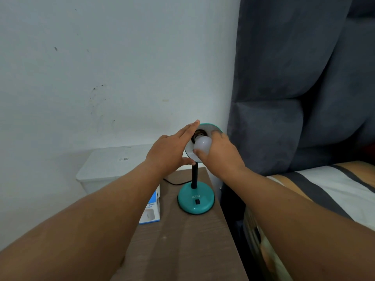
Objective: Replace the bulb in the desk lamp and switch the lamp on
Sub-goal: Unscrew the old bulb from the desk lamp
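Note:
A teal desk lamp stands on a brown bedside table (182, 240), its round base (195, 199) bearing a black rocker switch (197, 202). The shade (211, 127) is tilted toward me, showing its pale inside and the dark socket. My right hand (221, 155) grips a white bulb (203, 144) whose neck sits at the socket. My left hand (172, 151) holds the left rim of the shade, fingers stretched flat along it and thumb under it. The lamp is not lit.
A blue and white bulb box (151, 209) stands on the table left of the lamp base. A black cord (174, 182) runs off behind the base. A white bin (113, 165) sits against the wall. A bed (334, 185) with grey headboard is on the right.

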